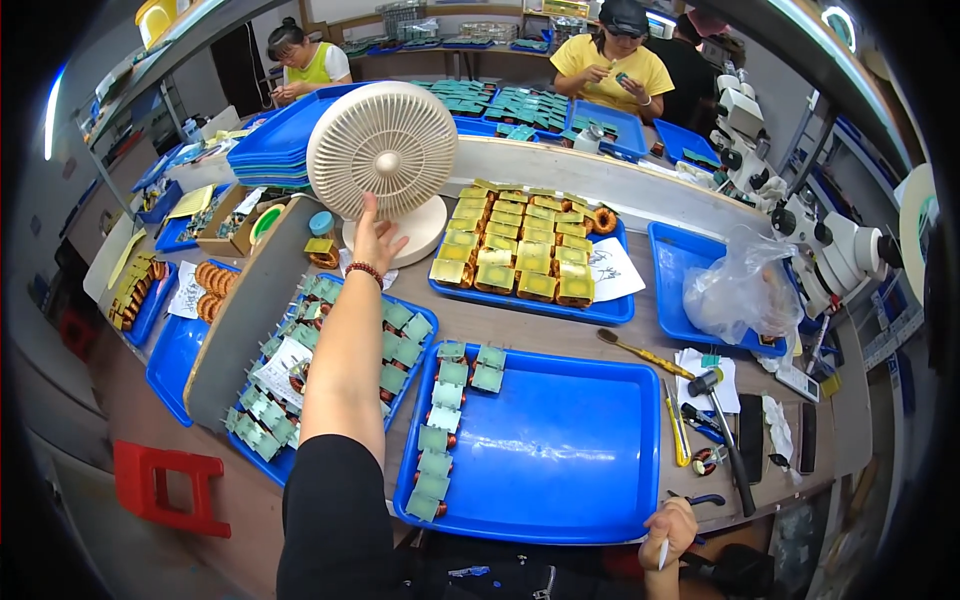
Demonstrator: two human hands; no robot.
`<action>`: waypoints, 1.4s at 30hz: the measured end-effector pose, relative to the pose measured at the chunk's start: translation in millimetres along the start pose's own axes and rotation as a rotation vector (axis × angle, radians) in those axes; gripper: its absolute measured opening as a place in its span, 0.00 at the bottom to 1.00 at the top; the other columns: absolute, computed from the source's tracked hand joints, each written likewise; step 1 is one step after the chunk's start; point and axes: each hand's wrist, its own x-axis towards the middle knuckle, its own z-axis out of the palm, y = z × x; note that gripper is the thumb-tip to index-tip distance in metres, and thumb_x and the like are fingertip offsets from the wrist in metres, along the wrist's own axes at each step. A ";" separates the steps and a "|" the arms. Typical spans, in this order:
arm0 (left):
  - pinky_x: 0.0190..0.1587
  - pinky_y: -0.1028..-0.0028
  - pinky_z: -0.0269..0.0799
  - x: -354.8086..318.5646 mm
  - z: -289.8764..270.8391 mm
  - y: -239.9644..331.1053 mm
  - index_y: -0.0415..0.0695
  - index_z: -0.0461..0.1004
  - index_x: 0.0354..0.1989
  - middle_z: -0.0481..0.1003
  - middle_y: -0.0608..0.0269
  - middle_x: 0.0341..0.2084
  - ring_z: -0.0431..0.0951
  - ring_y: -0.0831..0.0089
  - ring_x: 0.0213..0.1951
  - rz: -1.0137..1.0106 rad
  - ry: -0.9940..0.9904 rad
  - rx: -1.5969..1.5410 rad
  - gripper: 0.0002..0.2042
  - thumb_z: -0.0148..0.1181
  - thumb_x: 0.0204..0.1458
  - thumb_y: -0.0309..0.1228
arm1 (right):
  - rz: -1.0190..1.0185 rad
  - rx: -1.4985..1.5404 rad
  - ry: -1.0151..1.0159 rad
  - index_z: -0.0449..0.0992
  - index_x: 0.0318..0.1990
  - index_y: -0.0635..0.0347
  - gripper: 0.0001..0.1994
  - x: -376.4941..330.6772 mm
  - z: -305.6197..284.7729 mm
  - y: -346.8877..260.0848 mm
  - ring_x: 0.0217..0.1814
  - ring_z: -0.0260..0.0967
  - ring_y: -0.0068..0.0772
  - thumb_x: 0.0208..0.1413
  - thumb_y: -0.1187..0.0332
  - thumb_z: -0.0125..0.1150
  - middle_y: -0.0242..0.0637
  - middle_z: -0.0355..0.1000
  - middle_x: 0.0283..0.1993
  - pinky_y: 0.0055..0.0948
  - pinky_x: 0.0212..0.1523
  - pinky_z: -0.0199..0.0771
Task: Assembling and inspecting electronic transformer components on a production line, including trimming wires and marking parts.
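Note:
My left hand (pixel 376 240) is stretched forward, its fingers spread in front of a cream-coloured desk fan (pixel 387 150); I cannot tell whether they touch it. Below that arm lies a blue tray of green circuit boards with copper coils (pixel 400 350), partly covered by the forearm. My right hand (pixel 670 530) is closed near the front right corner of a large blue tray (pixel 560 440). From its fist sticks a slim, white-ended tool (pixel 663 553), its kind unclear. Green boards (pixel 435 463) line the left side of the large tray.
Behind stands a tray of yellow-topped coils (pixel 520 245). To the right are a blue tray with a plastic bag (pixel 735 290), a brush (pixel 640 352), a hammer (pixel 722 420) and dark-handled pliers (pixel 707 499). A low partition (pixel 620 180) crosses the back; two people work beyond it.

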 end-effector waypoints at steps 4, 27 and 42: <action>0.53 0.54 0.63 -21.1 8.8 11.4 0.47 0.36 0.65 0.49 0.42 0.59 0.58 0.44 0.57 -0.092 -0.042 0.052 0.58 0.59 0.31 0.68 | 0.008 -0.012 0.015 0.62 0.13 0.60 0.20 -3.1 -2.1 -1.8 0.17 0.56 0.33 0.56 0.63 0.46 0.35 0.59 0.12 0.29 0.23 0.57; 0.46 0.71 0.68 -367.2 -101.9 47.8 0.39 0.71 0.43 0.71 0.58 0.43 0.72 0.68 0.45 0.343 -0.086 1.106 0.16 0.62 0.43 0.27 | -0.058 0.343 0.007 0.64 0.14 0.60 0.23 -24.9 11.1 -20.3 0.12 0.58 0.30 0.58 0.57 0.47 0.33 0.60 0.11 0.26 0.16 0.58; 0.44 0.67 0.66 -362.0 -110.3 -1.4 0.40 0.70 0.42 0.72 0.55 0.39 0.71 0.58 0.40 0.702 0.409 1.485 0.17 0.62 0.43 0.30 | -0.102 0.412 -0.006 0.65 0.15 0.62 0.26 -55.7 3.7 -34.8 0.10 0.56 0.26 0.59 0.51 0.45 0.32 0.57 0.10 0.23 0.13 0.55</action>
